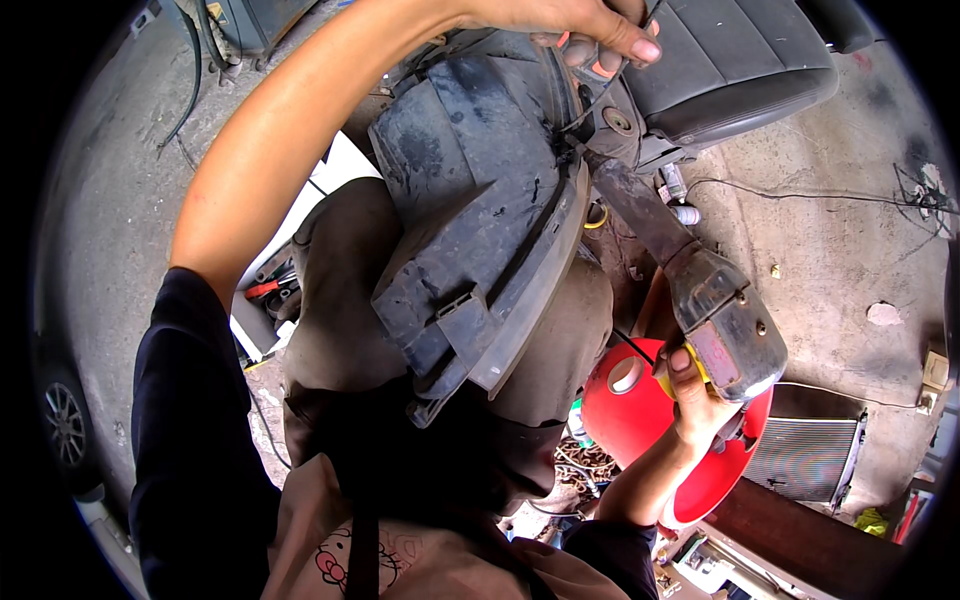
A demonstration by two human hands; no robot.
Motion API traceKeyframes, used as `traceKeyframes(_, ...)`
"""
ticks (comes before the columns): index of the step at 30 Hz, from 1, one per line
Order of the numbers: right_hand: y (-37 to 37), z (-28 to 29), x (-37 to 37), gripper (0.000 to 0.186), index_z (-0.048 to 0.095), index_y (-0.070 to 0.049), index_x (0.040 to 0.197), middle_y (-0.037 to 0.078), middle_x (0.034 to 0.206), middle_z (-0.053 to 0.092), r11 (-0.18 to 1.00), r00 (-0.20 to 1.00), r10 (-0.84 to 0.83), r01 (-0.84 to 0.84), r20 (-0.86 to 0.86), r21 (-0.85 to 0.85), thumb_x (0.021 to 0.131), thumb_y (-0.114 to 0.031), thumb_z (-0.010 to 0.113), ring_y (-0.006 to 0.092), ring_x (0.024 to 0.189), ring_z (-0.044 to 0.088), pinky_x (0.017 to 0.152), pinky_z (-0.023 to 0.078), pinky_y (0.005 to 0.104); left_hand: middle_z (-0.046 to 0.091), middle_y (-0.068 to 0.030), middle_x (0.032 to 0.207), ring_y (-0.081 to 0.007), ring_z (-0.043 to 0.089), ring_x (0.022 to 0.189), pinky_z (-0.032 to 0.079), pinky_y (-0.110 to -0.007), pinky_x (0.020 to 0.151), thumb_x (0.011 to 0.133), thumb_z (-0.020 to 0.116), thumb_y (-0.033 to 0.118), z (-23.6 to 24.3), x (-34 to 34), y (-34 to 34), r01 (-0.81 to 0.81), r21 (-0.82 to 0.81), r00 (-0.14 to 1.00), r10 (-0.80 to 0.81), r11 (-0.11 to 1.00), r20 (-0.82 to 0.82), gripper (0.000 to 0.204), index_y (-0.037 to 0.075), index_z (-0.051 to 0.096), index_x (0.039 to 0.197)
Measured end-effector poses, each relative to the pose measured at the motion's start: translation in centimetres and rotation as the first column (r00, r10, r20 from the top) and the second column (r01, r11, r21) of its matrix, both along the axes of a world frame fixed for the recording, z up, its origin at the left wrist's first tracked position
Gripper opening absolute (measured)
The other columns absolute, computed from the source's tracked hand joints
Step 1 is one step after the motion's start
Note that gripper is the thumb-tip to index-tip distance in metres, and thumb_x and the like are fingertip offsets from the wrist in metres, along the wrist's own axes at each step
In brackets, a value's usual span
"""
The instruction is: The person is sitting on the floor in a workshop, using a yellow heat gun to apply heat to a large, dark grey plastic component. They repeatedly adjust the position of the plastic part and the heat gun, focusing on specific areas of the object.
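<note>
A dark, scuffed moulded plastic panel [470, 210] lies over my knees. At the top my left hand [600, 40] is closed on a thin dark rod [600, 100], which runs down to the panel's upper right edge. My right hand [698, 405] grips a grimy metal-bodied tool [730, 320] with a yellow handle, at lower right. Its long blackened barrel [630, 200] angles up to where the rod meets the panel. The exact contact at the tip is too small to make out.
Grey padded seat [730, 60] upper right; red bucket [650, 470] beneath my right hand; radiator [800, 460] at lower right; white open box of tools [260, 310] left of my knee; car wheel [65, 420] far left; cables [760, 195] across the floor; grey machine [245, 25] at upper left.
</note>
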State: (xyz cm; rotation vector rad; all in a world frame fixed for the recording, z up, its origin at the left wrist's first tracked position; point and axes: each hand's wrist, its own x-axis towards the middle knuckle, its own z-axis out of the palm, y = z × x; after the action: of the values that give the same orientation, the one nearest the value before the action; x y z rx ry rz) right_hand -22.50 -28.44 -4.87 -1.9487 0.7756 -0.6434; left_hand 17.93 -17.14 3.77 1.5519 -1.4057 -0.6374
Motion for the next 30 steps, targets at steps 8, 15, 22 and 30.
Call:
traceKeyframes(8,0.7,2.2,0.4,0.062,0.055,-0.003,0.131,0.008,0.115,0.066,0.997,1.0,0.003,-0.005,0.03,0.076,0.077,-0.009,0.084,0.0168,0.102,0.062,0.086,0.053,0.0337,0.072,-0.0038,0.077,-0.0068,0.062,0.062,0.043,-0.023,0.05,0.093,0.074,0.023,-0.8,0.3,0.3,0.004,-0.037,0.998,-0.006,0.999,-0.054,0.025,-0.001,0.073,0.085)
traceKeyframes(15,1.6,4.0,1.8,0.052,0.062,-0.003,0.121,0.006,0.106,0.069,0.987,0.995,-0.031,0.016,-0.092,-0.162,0.075,-0.012,0.085,0.0163,0.095,0.065,0.085,0.053,0.0326,0.072,-0.0044,0.076,-0.0072,0.062,0.062,0.043,-0.023,0.051,0.093,0.074,0.022,-1.4,0.8,1.0,-0.011,-0.073,0.996,0.004,0.997,-0.087,0.025,-0.001,0.073,0.086)
traceKeyframes(22,1.8,3.9,3.2,0.062,0.049,0.001,0.133,0.01,0.097,0.066,0.985,0.99,0.12,-0.11,0.071,-0.132,0.082,-0.011,0.081,0.0149,0.071,0.06,0.064,0.05,0.0294,0.072,-0.0045,0.077,-0.0071,0.061,0.062,0.043,-0.023,0.05,0.093,0.074,0.023,-1.8,1.0,1.2,-0.009,-0.083,0.994,0.0,0.996,-0.111,0.026,-0.001,0.073,0.085)
traceKeyframes(30,2.1,4.5,2.8,0.053,0.06,0.0,0.12,0.005,0.099,0.068,0.992,0.997,-0.02,0.011,-0.068,-0.126,0.072,-0.003,0.083,0.0136,0.089,0.064,0.081,0.053,0.0282,0.072,-0.0041,0.077,-0.0071,0.061,0.062,0.043,-0.023,0.051,0.094,0.073,0.022,-1.7,1.1,1.3,-0.02,-0.072,0.995,0.013,0.997,-0.102,0.025,-0.001,0.073,0.086)
